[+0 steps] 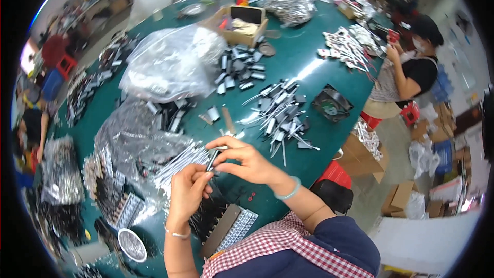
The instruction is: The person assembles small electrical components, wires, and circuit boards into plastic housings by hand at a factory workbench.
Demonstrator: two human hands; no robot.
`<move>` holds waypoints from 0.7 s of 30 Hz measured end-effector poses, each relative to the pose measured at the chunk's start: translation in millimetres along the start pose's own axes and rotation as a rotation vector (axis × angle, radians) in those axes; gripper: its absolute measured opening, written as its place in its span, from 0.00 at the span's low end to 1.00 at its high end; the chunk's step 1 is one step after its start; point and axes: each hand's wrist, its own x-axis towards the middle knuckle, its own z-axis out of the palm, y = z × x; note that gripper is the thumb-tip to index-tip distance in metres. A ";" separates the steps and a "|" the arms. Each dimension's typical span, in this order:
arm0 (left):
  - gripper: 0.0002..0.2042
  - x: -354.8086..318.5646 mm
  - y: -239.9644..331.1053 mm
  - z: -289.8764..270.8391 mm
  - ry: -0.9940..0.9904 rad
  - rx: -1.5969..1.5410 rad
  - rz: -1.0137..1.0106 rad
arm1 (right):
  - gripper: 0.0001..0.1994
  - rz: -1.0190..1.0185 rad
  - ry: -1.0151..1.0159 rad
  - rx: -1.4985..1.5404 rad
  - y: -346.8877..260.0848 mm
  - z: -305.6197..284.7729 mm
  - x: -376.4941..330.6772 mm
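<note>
Bare forearms; a pale green bangle [289,191] circles the wrist behind the right hand [246,160]; a thin silvery bracelet [177,234] sits below the left hand [186,191]; red-and-white checked apron [280,244] over dark navy sleeve [342,239].

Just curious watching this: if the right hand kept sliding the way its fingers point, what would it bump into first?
The right hand points left across the table, so it would probably first meet the clear plastic bag of metal parts beyond the small part both hands hold. Depth is hard to judge.

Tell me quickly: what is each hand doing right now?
Left hand: closed, pinching the lower end of a small dark clip.
Right hand: closed, fingers pinching the same clip from above.
</note>
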 end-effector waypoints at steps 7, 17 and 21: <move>0.08 7.9 5.3 24.4 0.128 0.052 0.074 | 0.01 0.067 0.340 0.110 8.7 10.2 -10.2; 0.08 30.8 -21.6 15.3 0.290 0.414 0.421 | 0.02 -0.270 0.815 -0.407 -32.7 -113.8 -1.9; 0.09 37.0 -47.1 -5.9 0.369 0.877 0.446 | 0.08 -0.510 0.618 -1.051 -26.3 -134.9 -3.9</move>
